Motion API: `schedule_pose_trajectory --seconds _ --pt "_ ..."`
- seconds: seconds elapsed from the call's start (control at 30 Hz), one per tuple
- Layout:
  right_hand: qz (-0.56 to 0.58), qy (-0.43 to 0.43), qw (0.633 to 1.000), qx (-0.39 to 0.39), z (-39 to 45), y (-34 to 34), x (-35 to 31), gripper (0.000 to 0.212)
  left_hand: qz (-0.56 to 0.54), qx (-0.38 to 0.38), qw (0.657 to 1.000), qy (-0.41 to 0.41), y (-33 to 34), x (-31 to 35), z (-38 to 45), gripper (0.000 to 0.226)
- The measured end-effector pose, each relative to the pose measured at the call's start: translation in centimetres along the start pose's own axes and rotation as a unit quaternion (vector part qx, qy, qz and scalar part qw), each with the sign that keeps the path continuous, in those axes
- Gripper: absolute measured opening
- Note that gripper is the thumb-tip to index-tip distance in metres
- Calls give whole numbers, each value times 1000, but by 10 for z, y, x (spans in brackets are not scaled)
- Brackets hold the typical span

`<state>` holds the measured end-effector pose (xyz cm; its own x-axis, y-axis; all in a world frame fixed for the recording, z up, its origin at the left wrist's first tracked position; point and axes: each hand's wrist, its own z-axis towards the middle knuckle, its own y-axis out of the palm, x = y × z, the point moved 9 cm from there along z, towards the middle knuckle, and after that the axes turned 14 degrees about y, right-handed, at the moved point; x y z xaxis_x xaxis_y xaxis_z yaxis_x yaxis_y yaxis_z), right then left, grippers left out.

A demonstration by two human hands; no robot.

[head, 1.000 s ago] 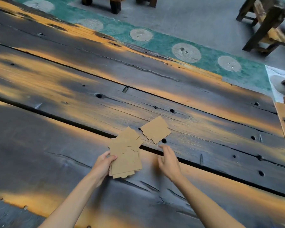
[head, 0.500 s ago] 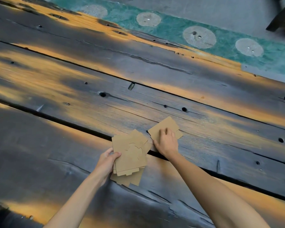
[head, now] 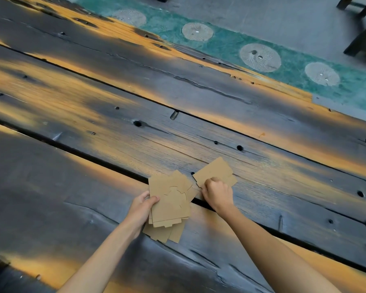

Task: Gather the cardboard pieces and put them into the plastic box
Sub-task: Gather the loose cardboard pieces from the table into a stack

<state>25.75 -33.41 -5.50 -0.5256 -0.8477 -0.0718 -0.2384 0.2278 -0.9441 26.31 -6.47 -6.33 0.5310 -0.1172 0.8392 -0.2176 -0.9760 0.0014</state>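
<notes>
Left hand (head: 141, 208) gripped a fanned cardboard stack (head: 170, 201), long axis pointing away. Right hand (head: 217, 192) fingers curled, pinching loose pieces (head: 212, 171) lying diagonally.

I see both my arms bare, coming in from the bottom edge of the view and reaching forward, toward 12 o'clock. My left hand (head: 143, 206) is at about 7 o'clock from the centre of the view. Its thumb lies on top of what it holds and the fingers are hidden under it, so this hand is closed in a pinch. My left forearm runs down toward 7 o'clock. My right hand (head: 217, 192) is just beside the left one, at its 2 o'clock side. Its fingers are curled down, the knuckles are up, the fingertips press downward. My right forearm goes down to 5 o'clock.
</notes>
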Motion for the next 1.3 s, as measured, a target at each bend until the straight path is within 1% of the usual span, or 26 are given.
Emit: schedule_pose_trajectory --seconds 0.03,0.13,0.2,0.33,0.47,0.53,0.77,0.83,0.9,0.93,1.0,1.1,1.2,1.3 --pt "23 11 1000 1 1 1 4 25 -1 3 1000 1 -2 0 0 20" --pt "63 64 995 -35 6 13 18 56 9 10 1000 0 -9 -1 -1 20" --pt "53 64 996 -33 7 17 18 63 13 12 1000 -1 -13 -2 -2 20" --pt "10 20 999 -24 8 17 7 54 16 15 1000 -4 -15 -4 -2 20" --pt "-59 -27 997 -30 6 15 -6 52 17 13 1000 -10 -8 -8 -2 20" --pt "-78 -38 996 -28 5 13 -10 51 21 10 1000 -12 -3 -9 -1 19" --pt "-107 -64 992 7 -6 4 -18 31 27 5 1000 -7 6 -2 2 19" --pt "-94 -78 992 19 -11 -5 -19 26 23 4 1000 -5 6 0 2 18" --pt "-82 -96 991 46 -21 -27 -21 12 18 5 1000 -2 4 3 1 18" --pt "-76 -94 990 72 -24 -38 -18 11 16 5 1000 -1 4 4 1 18" --pt "-39 -74 989 118 -30 -59 -8 14 16 4 1000 3 3 6 0 18" --pt "33 -36 982 180 -31 -94 16 12 11 1 1000 8 5 11 -1 20" --pt "94 1 977 190 -31 -117 44 16 4 -9 1000 16 11 19 -5 24" --pt "192 26 963 188 -35 -131 68 18 8 -18 999 30 16 29 -9 25"
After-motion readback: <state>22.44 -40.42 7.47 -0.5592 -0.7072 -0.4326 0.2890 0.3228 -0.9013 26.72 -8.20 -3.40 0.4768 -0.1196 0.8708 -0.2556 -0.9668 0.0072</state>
